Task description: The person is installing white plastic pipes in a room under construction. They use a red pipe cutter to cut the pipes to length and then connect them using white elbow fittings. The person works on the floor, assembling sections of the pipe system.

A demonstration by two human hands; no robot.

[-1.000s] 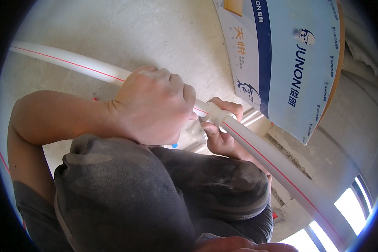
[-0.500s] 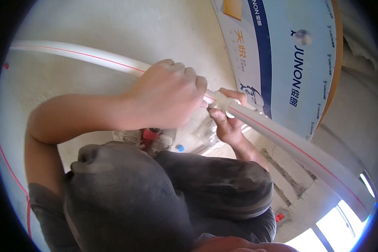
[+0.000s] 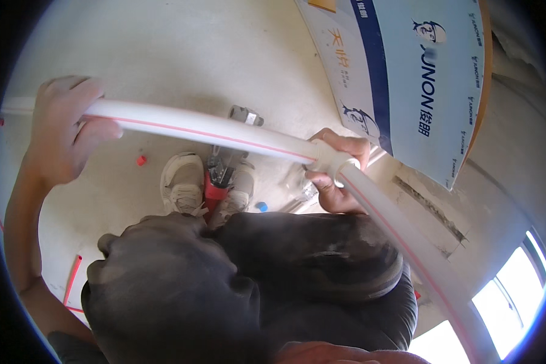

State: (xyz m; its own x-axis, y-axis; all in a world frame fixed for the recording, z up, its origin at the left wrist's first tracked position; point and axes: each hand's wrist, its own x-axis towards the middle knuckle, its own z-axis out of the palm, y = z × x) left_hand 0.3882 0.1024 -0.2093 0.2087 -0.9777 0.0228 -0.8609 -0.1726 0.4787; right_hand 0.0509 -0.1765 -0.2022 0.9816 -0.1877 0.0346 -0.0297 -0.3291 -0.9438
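A white pipe with a red stripe crosses from the left into a white tee fitting; a second striped pipe runs from the fitting down to the lower right. My left hand is closed round the first pipe at the left. My right hand grips the tee fitting, partly hidden behind it. Below the first pipe, a metal tool with a red handle stands between my shoes.
A large pale-blue board leans at upper right. On the concrete floor lie a red cap, a blue cap and a short red tube. A groove crosses the right side, near bright windows.
My left hand has moved from near the fitting far leftward along the pipe. The tool and my shoes have come into sight. My right hand stays at the fitting.
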